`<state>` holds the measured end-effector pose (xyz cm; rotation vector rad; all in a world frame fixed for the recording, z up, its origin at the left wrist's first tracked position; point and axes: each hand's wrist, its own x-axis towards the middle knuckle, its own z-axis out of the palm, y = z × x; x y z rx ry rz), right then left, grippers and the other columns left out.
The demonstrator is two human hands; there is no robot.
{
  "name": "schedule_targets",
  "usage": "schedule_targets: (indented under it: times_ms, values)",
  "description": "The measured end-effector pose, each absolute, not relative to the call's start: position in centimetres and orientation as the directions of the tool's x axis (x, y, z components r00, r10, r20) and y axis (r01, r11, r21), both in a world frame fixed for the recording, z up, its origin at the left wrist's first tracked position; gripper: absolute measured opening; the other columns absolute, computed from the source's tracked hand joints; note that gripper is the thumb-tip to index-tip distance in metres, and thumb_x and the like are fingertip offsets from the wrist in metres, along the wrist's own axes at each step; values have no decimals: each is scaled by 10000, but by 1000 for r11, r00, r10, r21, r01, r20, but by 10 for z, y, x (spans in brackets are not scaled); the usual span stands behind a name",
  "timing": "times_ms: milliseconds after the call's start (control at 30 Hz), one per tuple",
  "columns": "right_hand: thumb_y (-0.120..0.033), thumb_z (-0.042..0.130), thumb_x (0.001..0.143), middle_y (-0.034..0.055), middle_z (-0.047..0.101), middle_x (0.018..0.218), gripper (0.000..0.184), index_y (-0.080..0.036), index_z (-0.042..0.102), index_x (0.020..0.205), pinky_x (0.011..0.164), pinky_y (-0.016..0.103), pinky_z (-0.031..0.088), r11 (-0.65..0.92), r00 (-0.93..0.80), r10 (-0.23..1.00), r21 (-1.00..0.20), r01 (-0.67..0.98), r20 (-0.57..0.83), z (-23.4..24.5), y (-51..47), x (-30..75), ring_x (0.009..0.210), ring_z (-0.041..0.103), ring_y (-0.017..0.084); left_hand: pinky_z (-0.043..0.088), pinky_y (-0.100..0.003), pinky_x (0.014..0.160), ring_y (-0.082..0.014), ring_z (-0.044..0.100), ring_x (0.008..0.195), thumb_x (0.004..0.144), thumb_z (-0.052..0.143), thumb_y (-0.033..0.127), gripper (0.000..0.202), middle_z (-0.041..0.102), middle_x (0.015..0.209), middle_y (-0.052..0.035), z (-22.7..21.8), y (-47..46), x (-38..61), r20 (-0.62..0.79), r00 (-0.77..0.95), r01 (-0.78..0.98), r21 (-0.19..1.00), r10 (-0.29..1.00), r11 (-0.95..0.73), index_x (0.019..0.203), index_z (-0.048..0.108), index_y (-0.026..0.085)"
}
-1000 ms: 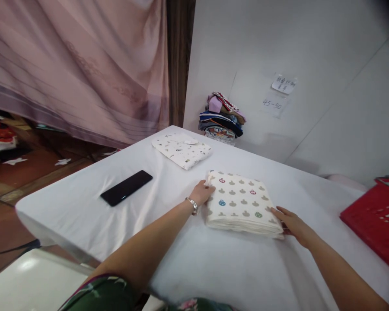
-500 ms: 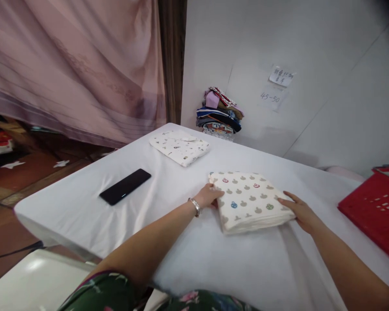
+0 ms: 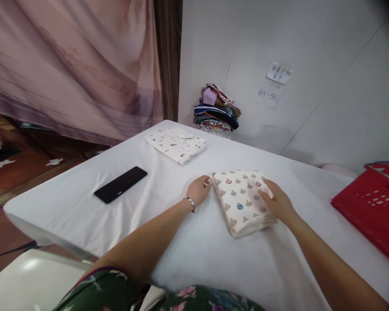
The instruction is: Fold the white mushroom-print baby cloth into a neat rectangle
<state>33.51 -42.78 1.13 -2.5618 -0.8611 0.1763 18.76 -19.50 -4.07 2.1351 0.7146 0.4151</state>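
Note:
A folded white cloth printed with grey, red and blue mushrooms lies in several layers on the table. My left hand, with a silver bracelet at the wrist, pinches its upper left corner. At the right side of the cloth, my right hand grips the edge, thumb on top and the other fingers partly hidden. Farther back lies a second folded white garment with a small dark print, apart from both hands.
On the left of the white-covered table is a black phone. A red plastic basket stands at the right edge. Behind the table rises a stack of folded clothes against the wall. A pale stool is at lower left.
My right hand has moved left, and the cloth's right side now reaches less far, making the cloth narrower. My left hand has shifted slightly up and left to the corner.

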Motion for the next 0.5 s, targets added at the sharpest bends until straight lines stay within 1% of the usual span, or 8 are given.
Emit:
schedule_targets:
  times_ms: [100, 167, 233, 300, 367, 433, 500]
  values:
    - [-539, 373, 822, 7, 274, 1451, 613, -248, 358, 1361, 1091, 435, 161, -595, 646, 762, -354, 722, 37, 9, -401, 305, 1356, 134, 261, 435, -288, 866, -175, 557, 984, 799, 487, 273, 350, 590, 1146, -46, -44, -187, 194, 117, 783, 366, 708, 611, -604, 1135, 552, 203]
    - [-549, 336, 834, 19, 238, 1466, 632, -234, 320, 1382, 1091, 461, 104, -541, 568, 823, -307, 783, -2, 0, -391, 293, 1363, 98, 250, 376, -301, 948, -199, 478, 1122, 789, 502, 290, 403, 553, 1218, -60, -46, -181, 203, 139, 803, 372, 644, 580, -668, 1177, 535, 187]
    - [-571, 296, 844, 48, 189, 1479, 662, -211, 282, 1399, 1082, 483, 70, -521, 525, 849, -271, 809, -65, -9, -387, 289, 1365, 76, 251, 323, -326, 992, -217, 413, 1196, 775, 516, 306, 449, 532, 1254, -67, -47, -176, 214, 121, 823, 392, 585, 554, -710, 1208, 519, 188]
    - [-598, 261, 847, 73, 135, 1488, 701, -178, 257, 1409, 1080, 484, 53, -522, 509, 853, -246, 817, -117, -17, -386, 288, 1367, 54, 250, 307, -360, 993, -233, 413, 1197, 763, 519, 315, 444, 555, 1230, -67, -47, -173, 224, 88, 833, 414, 554, 546, -722, 1193, 536, 208]
    - [-618, 228, 849, 77, 97, 1493, 728, -161, 237, 1415, 1083, 476, 43, -521, 503, 854, -239, 820, -137, -22, -387, 288, 1368, 30, 247, 307, -381, 980, -239, 441, 1170, 753, 512, 297, 393, 596, 1172, -57, -45, -174, 231, 69, 834, 428, 546, 548, -720, 1135, 580, 236]
    - [-629, 208, 849, 67, 85, 1495, 733, -170, 222, 1420, 1085, 473, 39, -518, 500, 855, -244, 820, -135, -23, -388, 289, 1368, 18, 245, 306, -381, 974, -230, 471, 1139, 751, 493, 264, 362, 626, 1121, -47, -41, -176, 235, 64, 830, 434, 548, 554, -714, 1095, 608, 253]
    - [-632, 204, 849, 61, 76, 1496, 731, -181, 210, 1424, 1084, 474, 34, -514, 497, 858, -244, 823, -132, -23, -388, 289, 1368, 18, 247, 302, -365, 979, -210, 490, 1118, 757, 468, 237, 372, 635, 1108, -36, -36, -178, 237, 64, 830, 432, 555, 554, -711, 1100, 611, 260]
